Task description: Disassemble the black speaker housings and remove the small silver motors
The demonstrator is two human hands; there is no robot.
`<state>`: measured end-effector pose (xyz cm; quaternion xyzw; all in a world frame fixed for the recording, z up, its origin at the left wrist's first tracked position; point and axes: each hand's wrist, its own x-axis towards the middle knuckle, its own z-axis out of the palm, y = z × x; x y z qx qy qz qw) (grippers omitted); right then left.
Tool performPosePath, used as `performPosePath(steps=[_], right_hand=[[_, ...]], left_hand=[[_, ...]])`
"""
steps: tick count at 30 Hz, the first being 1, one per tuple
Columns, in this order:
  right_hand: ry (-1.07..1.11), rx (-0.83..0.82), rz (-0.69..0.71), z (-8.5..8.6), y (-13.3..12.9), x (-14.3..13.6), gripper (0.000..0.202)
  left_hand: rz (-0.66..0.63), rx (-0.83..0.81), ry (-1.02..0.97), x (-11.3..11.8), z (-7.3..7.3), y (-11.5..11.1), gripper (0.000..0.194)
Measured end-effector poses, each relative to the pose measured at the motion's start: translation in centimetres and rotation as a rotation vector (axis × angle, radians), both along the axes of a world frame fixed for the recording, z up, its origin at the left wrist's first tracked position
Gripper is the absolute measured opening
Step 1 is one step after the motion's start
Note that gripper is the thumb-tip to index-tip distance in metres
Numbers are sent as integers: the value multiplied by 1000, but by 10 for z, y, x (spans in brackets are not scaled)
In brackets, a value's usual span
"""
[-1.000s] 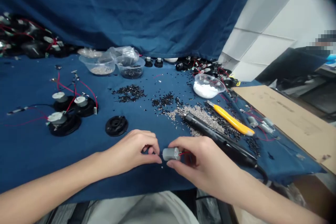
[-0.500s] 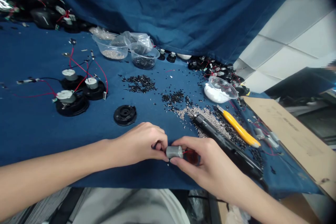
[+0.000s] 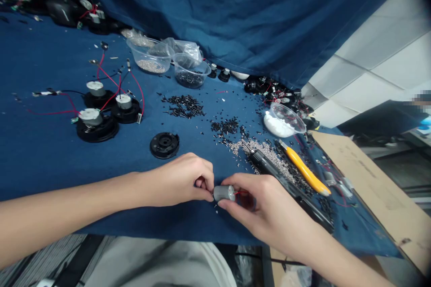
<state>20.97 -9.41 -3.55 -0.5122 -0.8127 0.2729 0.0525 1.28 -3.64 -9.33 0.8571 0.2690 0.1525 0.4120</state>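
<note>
A small grey cylindrical electric motor (image 3: pixel 223 193) with red wires at its right end is pinched between the thumb and index finger of my right hand (image 3: pixel 256 197). At the motor's left end, the thumb and index finger of my left hand (image 3: pixel 193 177) are pressed together; whatever lies between them is hidden. A round black plastic disc-shaped part (image 3: pixel 164 145) lies flat on the blue cloth (image 3: pixel 128 219) beyond my left hand. To the right of my right hand rests a black electric screwdriver (image 3: pixel 289 184), its tip among small silver screws (image 3: pixel 240 145).
Motors mounted on black bases (image 3: pixel 91 119) stand at left with wires spread. Behind are clear tubs of screws (image 3: pixel 151 60) and black parts (image 3: pixel 190 74), and a bowl of white stuff (image 3: pixel 282 123). A yellow utility knife (image 3: pixel 305 168) and cardboard (image 3: pixel 367 175) are at right.
My left fingertips have drawn slightly left from the motor's end. My right hand still holds the motor. The whole view has tilted slightly.
</note>
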Motion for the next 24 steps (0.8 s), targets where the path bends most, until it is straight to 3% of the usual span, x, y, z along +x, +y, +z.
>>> performPosePath(steps=[9, 24], right_hand=[[-90, -21, 84, 4, 3, 2, 4], [5, 48, 67, -14, -6, 4, 13]], left_hand=[[27, -23, -14, 2, -3, -1, 9], [13, -30, -32, 3, 0, -1, 8]])
